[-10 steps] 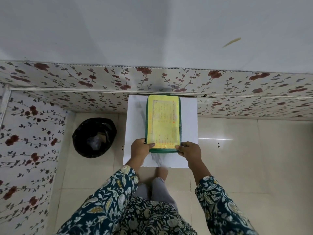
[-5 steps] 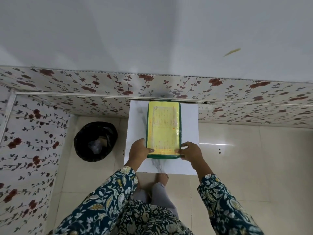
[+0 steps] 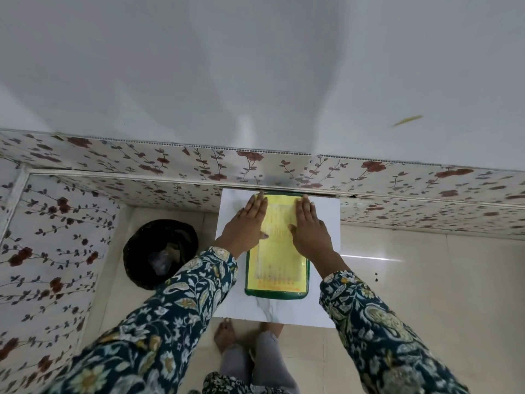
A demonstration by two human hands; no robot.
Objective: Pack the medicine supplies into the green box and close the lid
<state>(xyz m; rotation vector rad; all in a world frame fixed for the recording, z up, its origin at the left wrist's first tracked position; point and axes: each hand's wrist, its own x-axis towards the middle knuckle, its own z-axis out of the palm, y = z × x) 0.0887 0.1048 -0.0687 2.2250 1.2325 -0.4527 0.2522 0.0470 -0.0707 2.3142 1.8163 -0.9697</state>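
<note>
The green box [image 3: 277,294] lies shut on a small white table [image 3: 324,220], its lid covered by a yellow printed label [image 3: 277,265]. My left hand [image 3: 247,226] lies flat on the far left part of the lid, fingers stretched toward the wall. My right hand [image 3: 311,228] lies flat on the far right part of the lid in the same way. Both palms press down and hold nothing. No medicine supplies show outside the box.
A black bin [image 3: 160,253] with a dark liner stands on the floor left of the table. The flowered wall panel [image 3: 255,163] runs right behind the table. My feet [image 3: 224,334] show under the table's near edge on the tiled floor.
Both hands left the near corners of the box and slid forward onto the far half of the lid, now lying flat. The camera has come closer.
</note>
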